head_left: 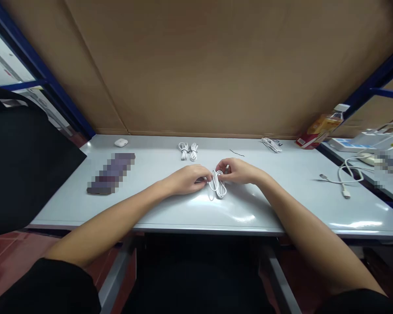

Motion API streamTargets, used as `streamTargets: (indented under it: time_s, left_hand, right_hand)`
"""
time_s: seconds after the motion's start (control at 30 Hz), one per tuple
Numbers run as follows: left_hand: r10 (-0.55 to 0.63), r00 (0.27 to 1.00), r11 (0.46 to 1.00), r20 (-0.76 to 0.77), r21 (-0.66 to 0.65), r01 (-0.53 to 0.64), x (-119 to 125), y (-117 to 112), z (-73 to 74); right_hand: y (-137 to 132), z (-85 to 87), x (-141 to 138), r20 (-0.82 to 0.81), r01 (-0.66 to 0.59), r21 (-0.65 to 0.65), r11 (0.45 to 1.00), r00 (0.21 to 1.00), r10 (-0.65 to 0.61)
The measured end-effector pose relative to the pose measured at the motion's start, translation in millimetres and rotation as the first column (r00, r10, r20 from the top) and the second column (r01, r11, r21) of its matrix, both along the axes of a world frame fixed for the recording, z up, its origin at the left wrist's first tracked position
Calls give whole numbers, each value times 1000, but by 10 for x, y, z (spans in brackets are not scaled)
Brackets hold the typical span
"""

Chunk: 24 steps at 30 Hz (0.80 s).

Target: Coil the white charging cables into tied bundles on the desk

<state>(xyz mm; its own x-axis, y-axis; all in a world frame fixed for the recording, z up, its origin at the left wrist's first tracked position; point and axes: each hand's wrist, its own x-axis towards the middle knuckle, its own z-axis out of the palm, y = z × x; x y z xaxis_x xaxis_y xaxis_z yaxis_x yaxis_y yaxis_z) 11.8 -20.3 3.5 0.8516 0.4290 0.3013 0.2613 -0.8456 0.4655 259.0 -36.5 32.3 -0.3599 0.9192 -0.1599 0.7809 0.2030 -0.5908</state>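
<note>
A white cable (220, 190), gathered in loose loops, lies on the table in front of me. My left hand (194, 179) comes in from the left, thumb and fingers closed on the cable's left side. From the right, my right hand (235, 171) has its curled fingers and thumb on the upper part of the same loops. Exactly what the fingertips pinch is partly hidden. Behind my hands lie two white cable bundles (194, 152), each bound with a dark tie. A loose dark twist tie (237, 153) rests beyond my right hand.
On the light table (170, 213) are a white earbud case (121, 142) and a blurred dark object (113, 173) at left. At right are another bundled cable (271, 145), a tilted drink bottle (322, 126) and a loose white cable (342, 179). A brown panel (196, 65) closes the back.
</note>
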Motion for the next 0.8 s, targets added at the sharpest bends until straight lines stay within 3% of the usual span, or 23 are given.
streamTargets:
  time_s: [0.6, 0.8]
  left_hand:
    - [-6, 1000, 1000, 22, -3, 6, -9, 9, 4]
    - [9, 1000, 1000, 14, -2, -9, -9, 9, 23]
  right_hand:
    - [-72, 53, -47, -297, 61, -145, 988, 949, -102]
    - [-79, 71, -84, -318, 38, -219, 975, 942, -108]
